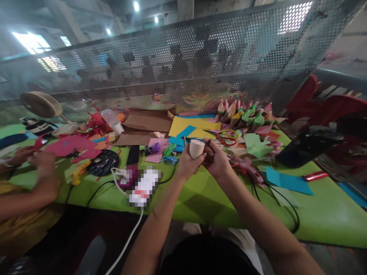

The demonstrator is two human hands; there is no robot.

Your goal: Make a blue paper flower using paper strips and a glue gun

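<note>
Far left edge: a co-worker's hand (43, 164) sits low over the lime-green tabletop (315, 217). What it works on is too blurred to tell.
Upper left: a round woven straw fan (40, 104).
To its right lies a large pink paper sheet (71, 145), then a black round disc (103, 162) and a black phone (133, 154) lying flat.
A white cable (126, 244) runs down to the bottom edge.

Centre of frame: the left hand (187, 165) is closed round the lower part of a small cream-white paper cup (197, 148), thumb and fingers wrapped, carrying it.
The cup is held clear of the table, its long axis near upright, wide end up.
The right hand (218, 160) meets it from the right, fingers bunched and pinching at the cup's right side. Whether anything thin sits in that pinch, I cannot tell.
The cup lies between the two hands, above the left palm and directly left of the right fingertips. Both hands are in contact, so neither is nearer.

Behind the hands: a yellow paper sheet (195, 125) and red-and-yellow-handled scissors (226, 135).
Upper right of centre: a cluster of coloured paper cones (243, 112).
Right: a teal paper piece (286, 182) flat on the table.
</note>
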